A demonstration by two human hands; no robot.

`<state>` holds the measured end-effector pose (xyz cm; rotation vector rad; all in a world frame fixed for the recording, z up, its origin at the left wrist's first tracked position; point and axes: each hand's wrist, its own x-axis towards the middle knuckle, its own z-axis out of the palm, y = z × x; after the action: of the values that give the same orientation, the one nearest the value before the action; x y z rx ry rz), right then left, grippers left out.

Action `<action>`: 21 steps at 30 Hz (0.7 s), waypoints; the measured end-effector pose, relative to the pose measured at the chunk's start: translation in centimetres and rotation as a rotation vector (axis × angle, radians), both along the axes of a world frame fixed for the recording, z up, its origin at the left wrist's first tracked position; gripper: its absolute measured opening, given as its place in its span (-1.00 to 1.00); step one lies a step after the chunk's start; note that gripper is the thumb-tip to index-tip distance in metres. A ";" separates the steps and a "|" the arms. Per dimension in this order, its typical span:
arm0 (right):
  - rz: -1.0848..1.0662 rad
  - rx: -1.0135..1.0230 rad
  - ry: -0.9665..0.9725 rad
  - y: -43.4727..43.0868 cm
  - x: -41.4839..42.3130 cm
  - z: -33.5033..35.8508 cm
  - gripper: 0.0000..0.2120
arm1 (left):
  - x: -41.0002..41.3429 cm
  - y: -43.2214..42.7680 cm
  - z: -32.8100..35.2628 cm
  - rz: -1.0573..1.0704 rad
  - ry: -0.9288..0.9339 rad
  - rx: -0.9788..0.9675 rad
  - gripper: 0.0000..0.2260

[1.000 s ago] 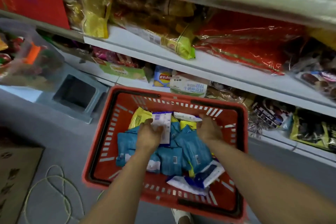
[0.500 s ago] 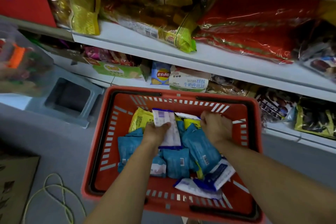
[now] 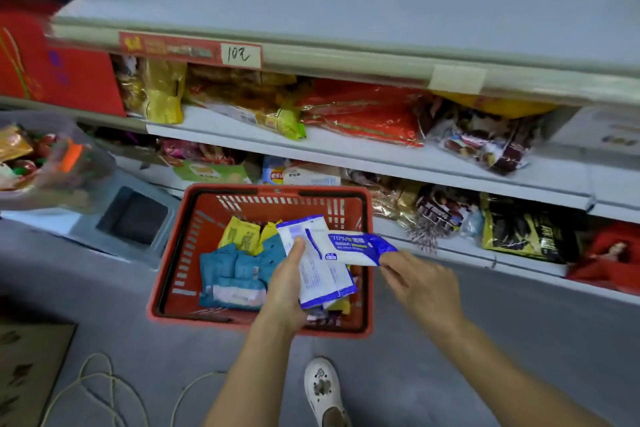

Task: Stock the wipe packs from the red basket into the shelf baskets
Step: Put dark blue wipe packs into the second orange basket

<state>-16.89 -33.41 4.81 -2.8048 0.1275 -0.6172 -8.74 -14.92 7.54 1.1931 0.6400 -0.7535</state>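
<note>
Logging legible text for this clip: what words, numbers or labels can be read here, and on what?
"10元": handwritten price tag on the shelf edge.
"75%": blue wipe pack pinched by the right hand.
Unreadable, blurred: print on the white pack in the left hand, labels on the shelf goods.

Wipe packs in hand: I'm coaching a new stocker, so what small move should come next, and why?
Probably carry both up toward the shelves: the left hand grips a white-and-blue pack, the right hand pinches a second pack by its end, both above the red basket. No shelf basket shows.
</note>
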 end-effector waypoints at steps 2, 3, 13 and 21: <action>-0.004 -0.027 -0.058 -3.0 -3.5 1.7 -0.89 | -3.1 -3.1 2.9 -0.076 -0.051 -0.025 -0.59; -0.006 -0.023 -0.069 -4.7 -5.3 2.6 -0.89 | -4.9 -4.8 4.1 -0.098 -0.073 -0.035 -0.58; -0.289 0.657 -0.066 -20.0 -25.9 11.7 -0.80 | -22.8 -21.8 12.6 -0.247 -0.290 -0.093 -0.84; -0.487 1.528 -0.007 -31.8 -32.3 20.0 -0.75 | -28.9 -34.3 17.5 -0.517 -0.372 -0.124 -0.71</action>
<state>-49.18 -65.21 24.80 -1.2681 0.8593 -0.3330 -37.69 -49.27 25.03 1.3546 -0.0317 -0.9514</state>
